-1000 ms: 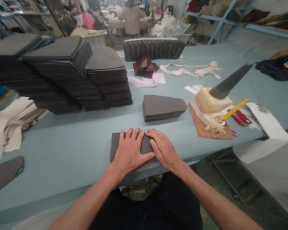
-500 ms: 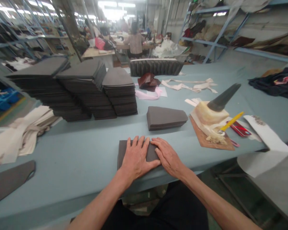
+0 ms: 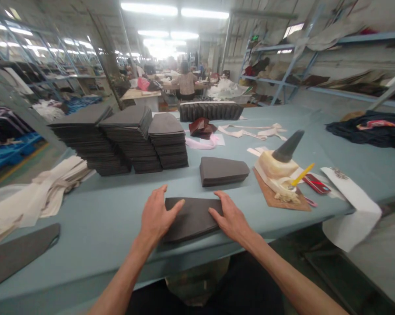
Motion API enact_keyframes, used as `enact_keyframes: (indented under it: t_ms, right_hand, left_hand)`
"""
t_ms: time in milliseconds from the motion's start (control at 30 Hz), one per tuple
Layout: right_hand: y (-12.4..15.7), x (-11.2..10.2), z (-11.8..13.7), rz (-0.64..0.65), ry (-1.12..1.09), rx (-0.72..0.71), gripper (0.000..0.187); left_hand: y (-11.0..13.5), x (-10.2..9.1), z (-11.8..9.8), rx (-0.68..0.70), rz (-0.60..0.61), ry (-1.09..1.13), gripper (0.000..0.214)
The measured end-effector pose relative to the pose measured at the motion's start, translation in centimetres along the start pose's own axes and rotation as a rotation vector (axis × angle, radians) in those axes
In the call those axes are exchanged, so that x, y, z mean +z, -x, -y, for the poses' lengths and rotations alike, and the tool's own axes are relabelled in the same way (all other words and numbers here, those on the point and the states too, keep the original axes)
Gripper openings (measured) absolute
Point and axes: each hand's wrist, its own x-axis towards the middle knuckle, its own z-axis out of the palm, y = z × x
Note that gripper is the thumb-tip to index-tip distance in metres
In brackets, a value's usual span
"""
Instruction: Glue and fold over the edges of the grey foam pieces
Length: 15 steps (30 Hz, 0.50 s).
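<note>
In front of me on the table lies a low stack of dark grey panels (image 3: 194,221), wider at its left end. My left hand (image 3: 156,214) clasps that end, thumb over the top and fingers along the outer side. The narrower right end is between the thumb and fingers of my right hand (image 3: 232,214), with the thumb on the top face. The fingertips of both hands are partly hidden behind the stack's edges. Just beyond sits a second small stack of grey panels (image 3: 223,170), touched by neither hand.
Tall stacks of grey panels (image 3: 167,144) stand at the back left. Cream cloth strips (image 3: 59,183) and a single grey panel (image 3: 23,251) lie left. To the right are a yellowish block with a dark cone (image 3: 287,146), a yellow-handled tool (image 3: 302,175) and a red phone-like object (image 3: 316,183).
My hands have moved apart from lying flat on top of the stack to its two ends, uncovering its top face. The camera view has tilted up.
</note>
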Motion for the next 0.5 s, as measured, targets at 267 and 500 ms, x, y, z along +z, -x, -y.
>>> enact_keyframes:
  t_ms: [267, 500]
  right_hand:
    - [-2.1, -4.1, 1.1, 0.258, 0.098, 0.173, 0.064]
    - [-4.7, -5.7, 2.3, 0.416, 0.146, 0.050, 0.062]
  left_hand:
    - [1.5, -1.5, 3.2, -0.192, 0.258, 0.068, 0.072]
    - [0.2, -1.9, 2.6, -0.248, 0.404, 0.062, 0.074]
